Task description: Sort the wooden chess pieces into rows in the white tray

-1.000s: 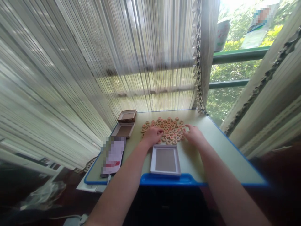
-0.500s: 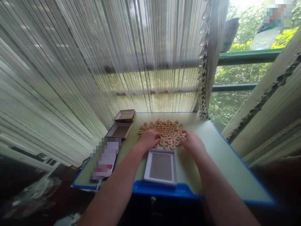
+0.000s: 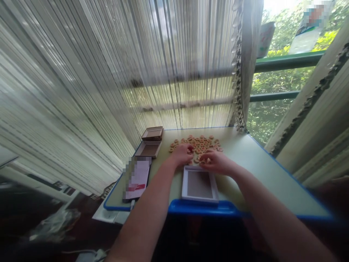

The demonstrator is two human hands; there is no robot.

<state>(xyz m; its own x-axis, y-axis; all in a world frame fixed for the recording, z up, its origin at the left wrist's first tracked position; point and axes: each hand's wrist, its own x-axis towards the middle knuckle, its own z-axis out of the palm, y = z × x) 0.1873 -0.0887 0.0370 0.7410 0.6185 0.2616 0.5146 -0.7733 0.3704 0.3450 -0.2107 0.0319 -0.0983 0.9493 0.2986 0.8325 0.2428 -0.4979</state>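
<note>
Many round wooden xiangqi pieces with red and dark characters lie in a loose cluster on the pale table. My left hand rests at the cluster's near left, its fingers curled around pieces there. From the right, my right hand reaches over the near pieces, just beyond the open box's far edge, fingers bent around a few of them. Both palms and some fingertips are hidden. Closer to me is a shallow white box with a grey inside, and no pieces show in it.
Two open brown boxes stand at the back left of the table. A phone with a cable lies at the left. A blue rim edges the table. Sheer curtains hang behind it, beside a window.
My right hand has moved left across the near pieces, toward my left hand and the white box's far edge. The camera has turned, shifting the table rightward in view.
</note>
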